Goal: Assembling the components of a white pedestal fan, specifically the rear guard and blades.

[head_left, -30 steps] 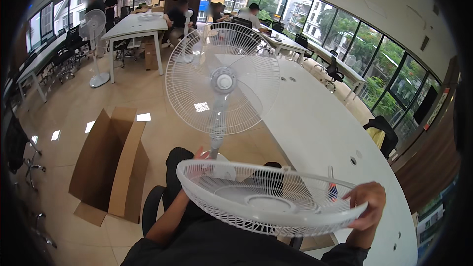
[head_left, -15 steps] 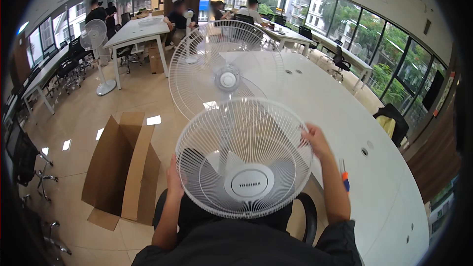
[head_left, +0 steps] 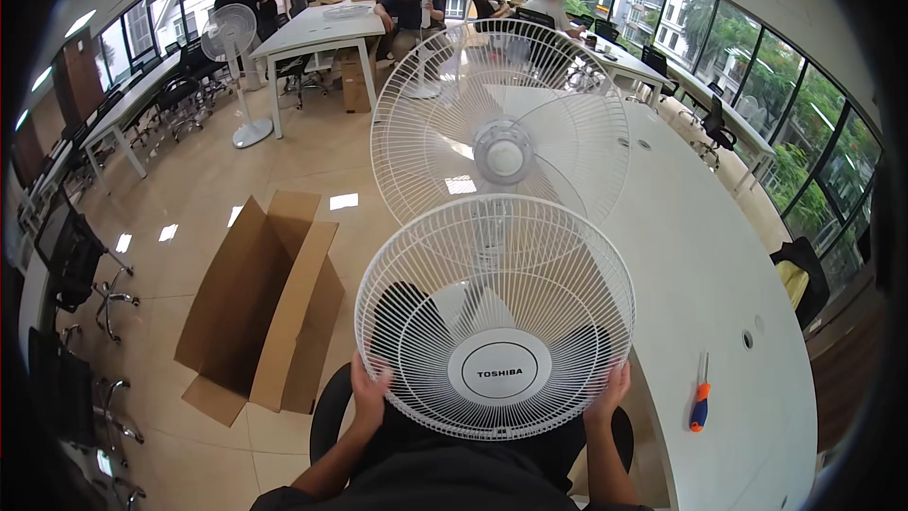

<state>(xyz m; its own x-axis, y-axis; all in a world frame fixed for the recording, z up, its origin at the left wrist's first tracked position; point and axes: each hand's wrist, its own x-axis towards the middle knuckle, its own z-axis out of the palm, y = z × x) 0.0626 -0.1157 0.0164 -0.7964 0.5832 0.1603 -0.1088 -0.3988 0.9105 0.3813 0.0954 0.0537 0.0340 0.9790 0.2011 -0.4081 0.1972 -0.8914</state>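
Observation:
A round white fan grille [head_left: 499,326] with an oval badge at its centre is tilted up above my lap. My left hand [head_left: 369,388] grips its rim at the lower left. On the opposite side, my right hand [head_left: 607,392] is closed round the lower right of the rim. Just beyond the grille stands a fan [head_left: 503,153] with clear blades, a round hub and a white wire cage. Its pole shows through the grille's wires. My legs are partly hidden under the grille.
To my right a long white table [head_left: 709,274] curves away, with an orange and blue screwdriver [head_left: 700,405] on it. An open cardboard box [head_left: 295,303] rests on the floor at left. Another standing fan [head_left: 236,66], office chairs [head_left: 85,255] and several people are farther off.
My right hand has gone from the upper right of the grille's rim to its lower right. My left hand sits lower on the rim too. The screwdriver is now uncovered by my arm.

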